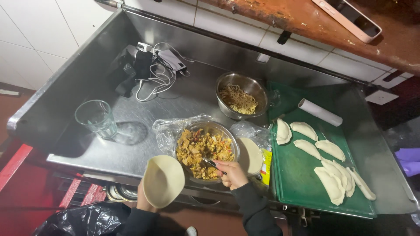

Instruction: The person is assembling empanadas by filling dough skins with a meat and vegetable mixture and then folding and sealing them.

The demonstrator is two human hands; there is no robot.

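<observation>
Fingers (225,167) round spoon (211,163) (in filling bowl (205,150))

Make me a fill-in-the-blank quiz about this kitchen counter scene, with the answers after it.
1. The left hand holds a round, flat disc of pale ____.
2. The right hand dips a utensil into the ____ bowl of chopped filling.
3. The folded pale dumplings lie on a ____ cutting board.
4. The round steel bowl contains ____.

Answers: dough; glass; green; noodles

The dough round (163,180) hid most of the left hand (142,199). The spoon (211,163) was half buried in the filling (202,150). A purple thing (409,160) was cut off by the edge.
</observation>
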